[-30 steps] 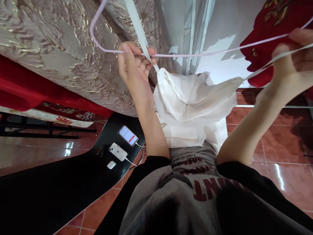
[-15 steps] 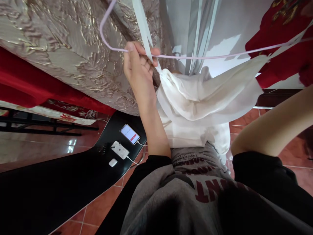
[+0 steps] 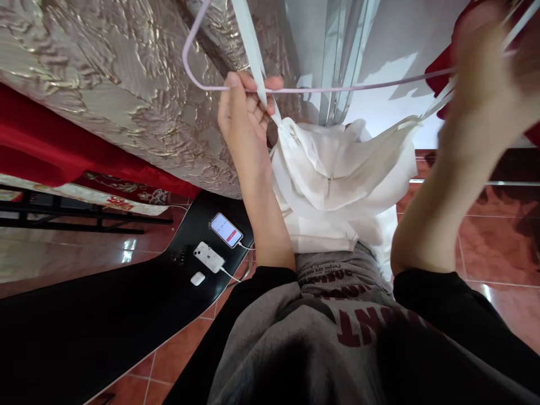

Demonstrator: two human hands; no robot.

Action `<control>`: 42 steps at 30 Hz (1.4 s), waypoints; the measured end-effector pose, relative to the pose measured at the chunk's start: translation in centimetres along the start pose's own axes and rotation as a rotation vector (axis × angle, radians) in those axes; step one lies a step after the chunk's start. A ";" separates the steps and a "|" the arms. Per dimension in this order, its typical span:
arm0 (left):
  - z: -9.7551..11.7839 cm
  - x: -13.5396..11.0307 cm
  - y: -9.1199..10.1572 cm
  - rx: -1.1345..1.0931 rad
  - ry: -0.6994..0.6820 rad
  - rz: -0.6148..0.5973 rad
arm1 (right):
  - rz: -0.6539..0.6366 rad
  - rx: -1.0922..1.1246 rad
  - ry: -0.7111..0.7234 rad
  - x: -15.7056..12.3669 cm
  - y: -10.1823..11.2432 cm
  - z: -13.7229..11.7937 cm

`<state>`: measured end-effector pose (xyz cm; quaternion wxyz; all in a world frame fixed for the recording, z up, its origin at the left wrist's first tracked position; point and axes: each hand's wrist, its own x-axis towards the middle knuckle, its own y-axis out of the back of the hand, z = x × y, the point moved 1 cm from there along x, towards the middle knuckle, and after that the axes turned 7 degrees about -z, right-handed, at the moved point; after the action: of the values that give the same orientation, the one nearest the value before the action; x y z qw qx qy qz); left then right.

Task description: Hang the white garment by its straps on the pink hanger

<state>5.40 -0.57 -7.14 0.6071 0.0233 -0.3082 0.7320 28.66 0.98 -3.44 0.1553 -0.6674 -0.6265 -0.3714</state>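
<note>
My left hand is closed round the lower bar of a thin pale pink clothes hanger, near its left corner. A white strap passes over the bar at those fingers. From the straps hangs a sheer white garment, its folds drooping in front of my body. Up at the right, my right hand is smeared by motion beside the hanger's right end. Another white strap shows beyond it. Whether its fingers grip anything is not visible.
At the left, a black surface carries two phones on cables, one lit and one face down, plus a small white case. Textured gold-beige fabric and red cloth hang at the left.
My right hand has come into view from the right edge, moving inward. The garment's right side has drawn in to the left. My left hand keeps its hold, and the hanger has tilted slightly.
</note>
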 end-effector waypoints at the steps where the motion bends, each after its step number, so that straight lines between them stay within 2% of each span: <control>1: -0.1 -0.1 0.1 0.004 0.009 -0.014 | -0.084 -0.092 0.063 -0.4 -1.3 -0.2; 3: -0.4 -0.1 0.6 0.018 0.033 -0.033 | -0.282 -0.257 0.103 -1.3 -3.6 0.0; 4: -0.5 -0.2 1.0 0.032 0.042 -0.034 | -0.339 -0.335 0.096 -1.8 -4.5 0.3; 5: -0.6 -0.2 1.5 0.046 0.050 -0.035 | -0.334 -0.386 0.084 -2.3 -5.2 0.6; 7: -0.6 -0.5 2.6 0.091 0.070 -0.070 | -0.229 -0.431 0.083 -3.0 -5.9 1.2; 9: -0.1 -1.0 3.5 0.165 0.098 -0.170 | -0.136 -0.405 0.094 -3.4 -6.0 1.5; 11: 0.9 -1.6 3.8 0.246 0.124 -0.302 | -0.098 -0.380 0.105 -3.7 -5.8 1.7; 14: 3.2 -2.1 3.1 0.250 0.139 -0.446 | -0.083 -0.353 0.112 -3.8 -5.6 1.7; 16: 5.2 -1.8 1.8 0.153 0.162 -0.483 | -0.086 -0.317 0.122 -3.8 -5.7 1.6; 19: 7.7 -0.4 -0.4 -0.020 0.306 -0.410 | -0.088 -0.272 0.130 -3.9 -5.9 1.5; 22: 8.6 0.9 -1.0 -0.053 0.152 -0.104 | -0.135 -0.282 0.116 -4.0 -6.0 1.5; 24: 7.7 1.1 -0.2 0.003 0.028 0.007 | -0.166 -0.294 0.113 -4.0 -5.8 1.4; 26: 6.0 0.9 1.3 0.027 -0.118 0.023 | -0.174 -0.308 0.106 -4.0 -5.5 1.4; 27: 5.0 0.7 2.1 0.005 -0.190 0.071 | -0.172 -0.318 0.105 -4.0 -5.4 1.4; 29: 3.2 0.3 3.4 0.021 -0.192 0.206 | -0.179 -0.337 0.096 -4.0 -5.2 1.3; 31: 2.0 0.1 3.9 0.055 -0.120 0.275 | -0.185 -0.335 0.093 -4.0 -5.2 1.1; 32: 1.8 0.1 3.7 0.055 -0.079 0.265 | -0.187 -0.329 0.093 -4.0 -5.3 1.0; 34: 1.6 -0.1 2.7 0.038 -0.025 0.163 | -0.192 -0.316 0.091 -4.1 -5.4 0.6; 38: 1.3 -0.5 0.4 0.080 -0.032 -0.036 | -0.217 -0.297 0.119 -4.2 -5.7 -0.5; 40: 0.8 -0.6 -0.1 0.085 -0.021 -0.082 | -0.048 -0.270 0.156 -4.2 -5.1 -0.8; 42: 0.4 -0.6 -0.2 0.068 -0.008 -0.107 | 0.243 -0.216 0.152 -4.2 -4.0 -0.5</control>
<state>5.64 -1.24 -6.99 0.6429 0.0635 -0.2840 0.7085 24.98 -1.74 -7.00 0.1733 -0.7209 -0.4842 -0.4646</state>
